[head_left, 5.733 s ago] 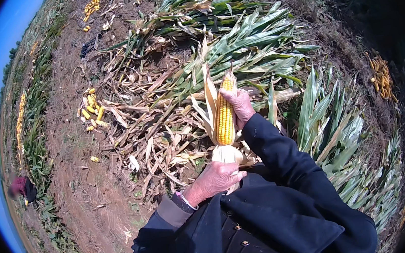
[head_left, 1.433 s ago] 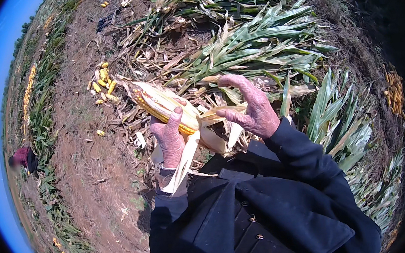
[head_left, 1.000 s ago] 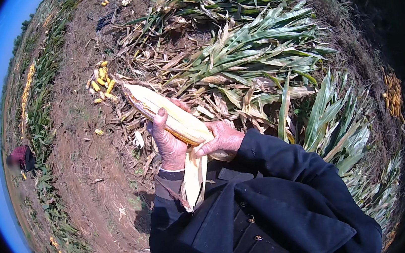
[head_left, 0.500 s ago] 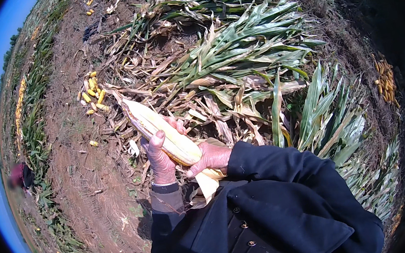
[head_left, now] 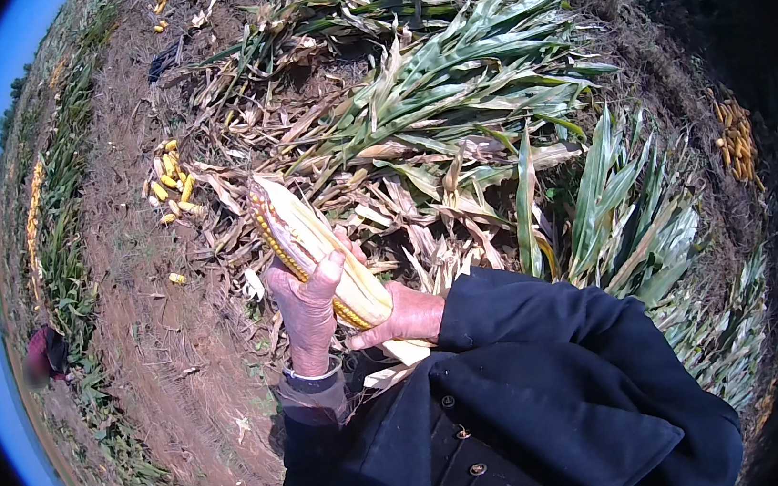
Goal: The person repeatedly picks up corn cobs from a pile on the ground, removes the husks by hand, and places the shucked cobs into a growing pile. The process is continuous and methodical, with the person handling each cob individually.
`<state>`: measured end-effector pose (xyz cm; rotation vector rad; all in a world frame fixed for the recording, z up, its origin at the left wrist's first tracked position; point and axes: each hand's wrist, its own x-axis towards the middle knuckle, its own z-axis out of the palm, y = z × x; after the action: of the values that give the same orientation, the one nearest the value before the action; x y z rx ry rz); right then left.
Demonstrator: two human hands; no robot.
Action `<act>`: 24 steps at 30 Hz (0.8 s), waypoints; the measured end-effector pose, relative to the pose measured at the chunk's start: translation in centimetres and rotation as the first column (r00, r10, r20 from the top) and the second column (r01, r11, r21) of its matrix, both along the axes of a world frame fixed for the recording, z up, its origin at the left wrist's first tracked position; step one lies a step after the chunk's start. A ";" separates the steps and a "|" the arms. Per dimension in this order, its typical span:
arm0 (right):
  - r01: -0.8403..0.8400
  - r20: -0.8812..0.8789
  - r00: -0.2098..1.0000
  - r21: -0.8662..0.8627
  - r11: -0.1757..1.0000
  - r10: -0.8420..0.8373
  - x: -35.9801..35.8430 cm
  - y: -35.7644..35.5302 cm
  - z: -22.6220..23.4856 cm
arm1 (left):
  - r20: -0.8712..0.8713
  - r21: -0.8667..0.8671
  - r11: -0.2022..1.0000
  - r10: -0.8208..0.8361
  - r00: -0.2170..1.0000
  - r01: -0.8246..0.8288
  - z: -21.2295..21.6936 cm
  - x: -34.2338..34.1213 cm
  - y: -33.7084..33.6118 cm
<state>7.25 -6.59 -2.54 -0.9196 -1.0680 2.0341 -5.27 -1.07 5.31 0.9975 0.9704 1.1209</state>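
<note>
An ear of corn (head_left: 280, 246) slants up and left in front of my chest. Yellow kernels show along its left side, while pale husk (head_left: 294, 211) still covers the right side. My left hand (head_left: 306, 310) is wrapped around the middle of the ear, its thumb lying across the front and its fingers partly hidden behind. At the lower end, my right hand (head_left: 407, 313) is closed around the base. Loose strips of husk (head_left: 401, 352) hang beneath that hand, against my dark jacket.
Cut corn stalks with green leaves (head_left: 475, 70) lie ahead and to the right. Bare husked ears form a pile (head_left: 173, 183) on the brown soil (head_left: 155, 337) at left. Another pile (head_left: 735, 141) is at far right. A person (head_left: 45, 354) is at the far left edge.
The husk has come down from the ear's tip, baring more yellow kernels on the left side. My left hand has shifted slightly, with its thumb now further across the ear.
</note>
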 end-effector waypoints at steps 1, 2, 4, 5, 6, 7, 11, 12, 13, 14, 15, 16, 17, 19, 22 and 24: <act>0.023 -0.050 0.998 0.017 1.000 -0.023 0.0 -0.2 0.0 | -0.002 -0.023 1.000 -0.016 1.000 0.016 0.3 0.1 -0.1; 0.024 -0.045 0.999 0.032 0.999 -0.023 0.3 -0.1 0.0 | -0.033 -0.009 0.999 -0.048 0.998 0.048 0.2 0.0 0.2; 0.020 -0.003 1.000 0.023 1.000 -0.020 0.0 -0.8 -0.9 | -0.088 0.003 0.997 -0.083 0.993 0.083 0.4 0.2 -0.1; 0.034 0.008 0.999 0.058 0.998 -0.034 0.0 -1.1 -1.4 | -0.147 0.020 0.996 -0.078 0.986 0.082 0.4 0.5 -0.1; -0.021 0.011 1.000 0.045 0.999 0.021 0.5 -1.0 -0.9 | -0.204 -0.003 0.995 -0.101 0.974 0.102 0.3 0.5 -0.2; -0.003 -0.012 1.000 0.049 0.999 0.004 0.6 -1.1 -0.6 | -0.246 0.023 0.993 -0.105 0.964 0.114 0.5 0.6 -0.2; 0.051 -0.176 0.983 0.019 0.999 -0.047 0.0 -2.2 -1.6 | -0.352 0.060 0.983 -0.140 0.925 0.172 0.7 1.4 -0.6; 0.015 -0.172 0.985 -0.003 1.000 -0.015 0.3 -1.6 -0.9 | -0.372 0.056 0.984 -0.136 0.918 0.169 1.1 1.6 -0.3; 0.021 -0.114 0.993 0.042 0.999 -0.016 0.4 -1.3 -0.7 | -0.327 0.057 0.983 -0.144 0.934 0.172 0.9 1.3 -0.1; 0.104 -0.059 0.993 0.046 0.993 -0.101 0.2 -1.8 -1.0 | -0.219 0.027 0.985 -0.160 0.963 0.169 0.4 0.8 -0.5; 0.084 -0.012 0.996 0.007 0.996 -0.084 0.3 -1.3 -0.4 | -0.128 0.034 0.990 -0.129 0.983 0.134 0.4 0.5 -0.3; 0.062 0.025 0.998 -0.019 0.998 -0.061 0.2 -0.5 0.4 | -0.044 0.052 0.994 -0.094 0.995 0.096 0.7 0.0 -0.2; 0.036 0.100 0.995 -0.042 0.998 -0.032 0.4 0.0 0.9 | -0.001 0.062 0.994 -0.092 0.996 0.092 0.7 -0.3 -0.1; -0.029 0.129 0.991 -0.033 0.999 0.033 0.6 1.2 2.5 | 0.110 0.055 0.996 -0.073 0.991 0.067 2.7 -1.3 0.1; 0.088 -0.096 0.991 -0.092 0.992 -0.097 -0.5 0.9 4.2 | 0.346 0.015 0.994 -0.108 0.932 0.109 5.1 -2.3 1.1; -0.128 -0.105 0.987 -0.032 0.991 0.124 -0.1 1.5 5.6 | 0.540 0.048 0.979 -0.191 0.820 0.196 5.5 -3.6 1.7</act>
<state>7.11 -5.04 3.02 -0.7738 -1.0579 2.1881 -8.87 0.62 10.76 0.6873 0.4018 1.1357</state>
